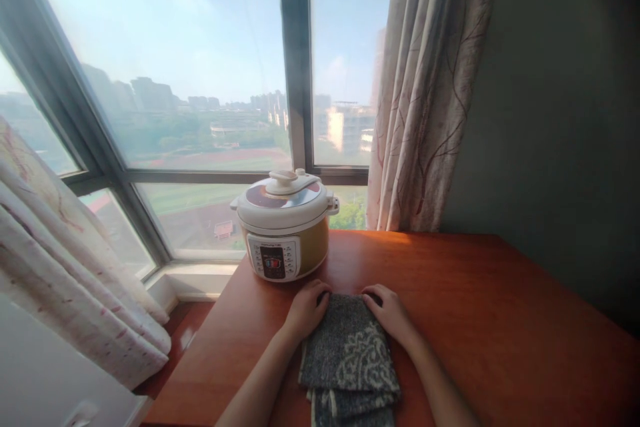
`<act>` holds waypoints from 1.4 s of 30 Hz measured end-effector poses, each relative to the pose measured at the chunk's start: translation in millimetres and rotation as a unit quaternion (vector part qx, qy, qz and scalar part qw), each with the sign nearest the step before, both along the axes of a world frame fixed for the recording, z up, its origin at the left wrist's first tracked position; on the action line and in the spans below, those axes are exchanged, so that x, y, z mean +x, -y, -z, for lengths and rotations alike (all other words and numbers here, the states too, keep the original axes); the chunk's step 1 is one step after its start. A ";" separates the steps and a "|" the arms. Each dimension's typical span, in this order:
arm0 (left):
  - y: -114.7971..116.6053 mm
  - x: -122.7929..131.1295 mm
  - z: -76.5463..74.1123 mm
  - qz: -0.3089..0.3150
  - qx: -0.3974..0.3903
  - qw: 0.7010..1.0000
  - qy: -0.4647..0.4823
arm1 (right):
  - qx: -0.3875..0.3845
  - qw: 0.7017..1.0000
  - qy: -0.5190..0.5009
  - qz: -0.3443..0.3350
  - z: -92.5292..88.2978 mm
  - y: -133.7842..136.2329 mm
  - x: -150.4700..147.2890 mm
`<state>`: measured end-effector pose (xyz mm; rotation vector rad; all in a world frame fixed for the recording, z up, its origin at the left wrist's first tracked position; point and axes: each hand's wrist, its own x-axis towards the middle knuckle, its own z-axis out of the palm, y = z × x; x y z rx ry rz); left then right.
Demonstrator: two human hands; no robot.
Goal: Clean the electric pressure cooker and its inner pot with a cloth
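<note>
A dark grey cloth [345, 347] with a pale scroll pattern lies folded on the reddish-brown table, its layers showing at the near end. My left hand [307, 308] is at the cloth's far left corner, its curled fingers closed at the edge. At the far right corner my right hand [389, 308] is likewise closed, thumb and fingers bent on the cloth's edge. Just beyond my left hand stands a white and olive-gold electric cooker [285, 223] with its lid on and its control panel facing me.
The wooden table [465, 307] extends to the right, beside a dark wall. Behind it are windows with grey frames [297, 80]. A patterned curtain [420, 93] hangs behind the table, another [65, 267] at the left.
</note>
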<state>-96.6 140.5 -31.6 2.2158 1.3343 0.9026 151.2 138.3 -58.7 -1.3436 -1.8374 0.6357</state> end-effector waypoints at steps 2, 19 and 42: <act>0.5 -0.2 -0.3 0.001 0.001 1.000 0.004 | -0.001 1.000 -0.001 -0.001 -0.8 0.3 0.1; -0.1 -0.3 -0.3 0.005 0.000 1.000 0.009 | 0.006 1.000 0.009 0.005 -2.4 1.4 -0.7; 0.4 -0.7 -2.2 0.004 -0.005 1.000 0.008 | 0.011 1.000 0.014 0.005 -1.9 2.5 -1.4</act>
